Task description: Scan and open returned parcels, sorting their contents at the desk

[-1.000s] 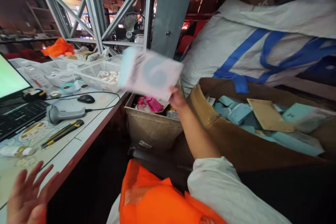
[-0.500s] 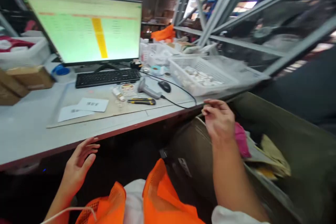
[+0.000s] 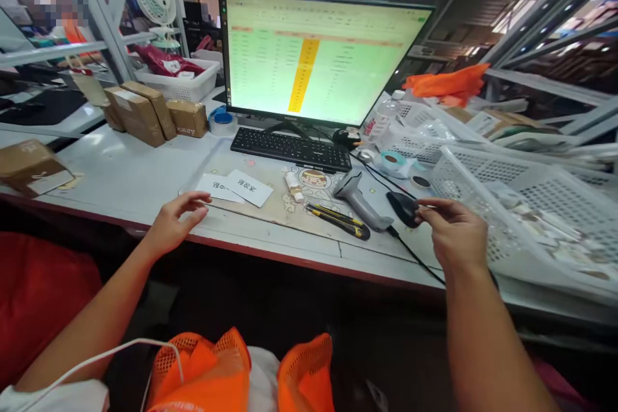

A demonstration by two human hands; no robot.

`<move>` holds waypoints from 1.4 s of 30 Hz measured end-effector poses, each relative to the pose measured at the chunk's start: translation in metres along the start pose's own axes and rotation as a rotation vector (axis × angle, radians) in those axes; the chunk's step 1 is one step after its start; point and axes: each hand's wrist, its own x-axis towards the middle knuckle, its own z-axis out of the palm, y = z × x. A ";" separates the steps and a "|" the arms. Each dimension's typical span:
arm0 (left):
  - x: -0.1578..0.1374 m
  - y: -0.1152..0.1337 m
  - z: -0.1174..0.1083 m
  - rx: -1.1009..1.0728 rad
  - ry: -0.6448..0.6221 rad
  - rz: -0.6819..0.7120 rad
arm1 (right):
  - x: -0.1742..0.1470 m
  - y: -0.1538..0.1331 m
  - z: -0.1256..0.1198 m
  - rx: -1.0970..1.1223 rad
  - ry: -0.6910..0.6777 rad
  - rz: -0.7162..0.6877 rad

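Note:
My left hand (image 3: 176,222) hovers at the desk's front edge with its fingers loosely apart, holding nothing. Just beyond its fingertips lie two white cards (image 3: 250,188) with printed characters, one overlapping the other. On the right, my right hand (image 3: 458,232) is beside a black computer mouse (image 3: 403,208). Its thumb and index finger are pinched together at the mouse's edge; whether anything small is between them is hidden. Left of the mouse rest a grey barcode scanner (image 3: 360,201) and a black-and-yellow utility knife (image 3: 338,221).
A monitor (image 3: 318,58) stands behind a black keyboard (image 3: 292,149). Cardboard boxes (image 3: 138,116) line the left side. A white plastic basket (image 3: 463,174) with small packets occupies the right. Tape rolls (image 3: 393,161) and a small bottle (image 3: 293,187) lie between. The scanner's cable runs towards the front edge.
My view has swung left. My right hand has moved from over the bin beside the desk to the mouse. My left hand has risen to the desk edge near the cards.

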 end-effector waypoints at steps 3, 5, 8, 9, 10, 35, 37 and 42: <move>0.058 0.002 0.017 0.062 -0.062 0.093 | 0.035 0.027 -0.011 -0.273 0.045 -0.020; 0.093 0.005 0.039 0.113 -0.130 0.173 | 0.047 0.041 -0.014 -0.472 0.035 -0.153; 0.136 0.017 0.085 0.239 -0.260 0.406 | 0.051 0.053 -0.011 -0.628 0.000 -0.323; 0.148 0.022 0.102 0.310 -0.314 0.497 | 0.050 0.054 -0.008 -0.644 -0.014 -0.351; 0.157 0.028 0.120 0.394 -0.372 0.575 | 0.047 0.053 -0.004 -0.652 -0.032 -0.377; 0.207 0.009 0.157 0.488 -0.166 0.183 | 0.063 0.115 -0.022 -1.013 -0.171 -0.321; 0.206 0.011 0.156 0.498 -0.164 0.182 | 0.058 0.129 -0.022 -0.974 -0.170 -0.350; 0.204 0.015 0.154 0.513 -0.156 0.165 | 0.056 0.137 -0.020 -0.959 -0.171 -0.419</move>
